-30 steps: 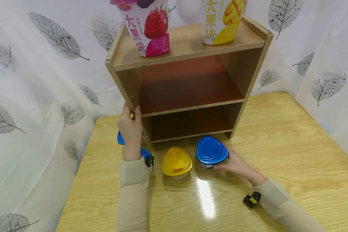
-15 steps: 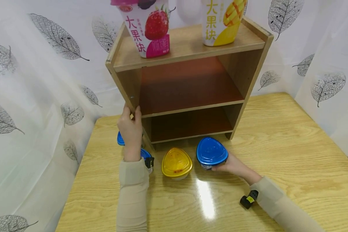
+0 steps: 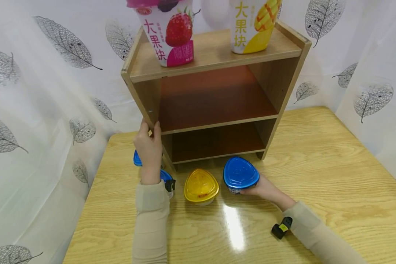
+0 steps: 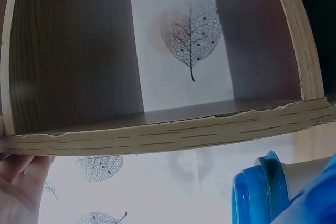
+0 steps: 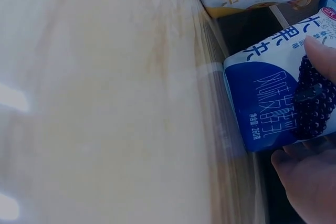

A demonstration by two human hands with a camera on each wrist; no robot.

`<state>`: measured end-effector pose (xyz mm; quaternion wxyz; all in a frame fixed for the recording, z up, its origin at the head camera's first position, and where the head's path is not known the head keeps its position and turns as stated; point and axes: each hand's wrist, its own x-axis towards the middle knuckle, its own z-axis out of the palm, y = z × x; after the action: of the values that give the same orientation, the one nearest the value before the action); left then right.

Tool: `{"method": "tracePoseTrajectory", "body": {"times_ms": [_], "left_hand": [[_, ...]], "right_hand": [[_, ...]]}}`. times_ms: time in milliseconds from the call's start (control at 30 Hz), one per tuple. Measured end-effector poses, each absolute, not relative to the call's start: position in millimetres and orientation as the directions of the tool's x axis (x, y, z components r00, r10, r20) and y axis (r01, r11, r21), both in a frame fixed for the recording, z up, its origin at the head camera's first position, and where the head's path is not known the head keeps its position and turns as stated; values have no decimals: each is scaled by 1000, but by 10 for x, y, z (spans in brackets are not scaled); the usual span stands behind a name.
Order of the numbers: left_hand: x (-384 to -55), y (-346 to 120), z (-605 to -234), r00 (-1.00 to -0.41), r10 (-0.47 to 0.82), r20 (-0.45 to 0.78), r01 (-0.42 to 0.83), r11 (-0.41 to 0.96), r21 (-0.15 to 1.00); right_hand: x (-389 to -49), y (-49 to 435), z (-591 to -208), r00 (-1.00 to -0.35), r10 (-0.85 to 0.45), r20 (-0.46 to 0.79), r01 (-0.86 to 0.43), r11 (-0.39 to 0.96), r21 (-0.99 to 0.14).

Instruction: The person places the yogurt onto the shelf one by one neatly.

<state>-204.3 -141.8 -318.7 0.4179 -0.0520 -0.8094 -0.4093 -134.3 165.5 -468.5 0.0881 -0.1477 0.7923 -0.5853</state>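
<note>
My left hand (image 3: 149,146) grips the front edge of the left side panel of a small wooden shelf (image 3: 136,97), thumb and fingers on either side. In the left wrist view that hand (image 4: 21,182) shows at the far left, against the panel edge (image 4: 173,135). My right hand (image 3: 264,189) holds a blue-lidded yogurt cup (image 3: 241,173) before the shelf's right end. The right wrist view shows this blackberry-printed cup (image 5: 273,103) with its base at the tabletop and the thumb across its side. Left of it stands a yellow-lidded yogurt cup (image 3: 201,186).
A strawberry yogurt cup (image 3: 171,36) and a mango-printed cup (image 3: 250,27) stand on the shelf top. Beside the shelf's left side, partly hidden by my left arm, are blue-lidded cups (image 3: 137,158). Leaf-patterned curtain (image 3: 62,95) surrounds the wooden table (image 3: 316,161).
My right wrist has shifted slightly left, while its hand stays on the blue-lidded cup. The left hand keeps its grip on the shelf panel.
</note>
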Motion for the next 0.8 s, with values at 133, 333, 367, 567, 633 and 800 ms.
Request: {"method": "tracePoseTrajectory", "body": {"times_ms": [133,333,367,567,633,800], "left_hand": [[-2048,-1420,-3191,-643,-261,720,430,655,622],[-2046,-1416,-3193,-641,-263,721,427,658,620],[-2044,-1415,-3190,-641,-261,722,426,661,618],[-2033,-1412,-3181,-645,-258,720,427,659,619],[-2033,-1413,-3183,-647,-257,718,429,656,621],[-2037,-1424,-3193,-648,-251,720,428,661,616]], "right_hand": [[-1347,1658,-4694,-941,-338,34,-132,273,-953],[-1339,1653,-4671,-943,-333,26,-119,263,-957],[-1337,1650,-4661,-943,-331,24,-116,263,-958],[-1329,1634,-4581,-946,-322,30,-120,265,-957],[-1328,1630,-4551,-945,-326,44,-131,252,-959],[-1331,1613,-4429,-931,-350,103,-175,180,-968]]}}
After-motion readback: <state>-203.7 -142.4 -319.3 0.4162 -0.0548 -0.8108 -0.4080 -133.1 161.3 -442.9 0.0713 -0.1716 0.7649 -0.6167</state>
